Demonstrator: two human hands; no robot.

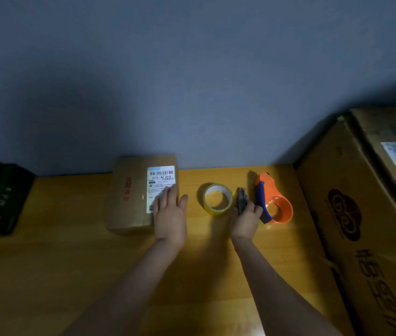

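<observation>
Head cam: left hand (pixel 170 214) lies flat, fingers straight, on the parcel (pixel 131 197) at the far side of the bench (pixel 71 263). Right hand (pixel 246 218) grips a dark tool (pixel 241 198), probably a box cutter, between tape roll (pixel 217 200) and dispenser (pixel 274 202). One careless slash and that blade meets the bracing hand.

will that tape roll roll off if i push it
The tape roll lies flat on the table, hole up, so a push would probably slide it, not roll it. It is a hollow ring, so likely light and easy to shift. Tipped on edge, it could roll.
</observation>
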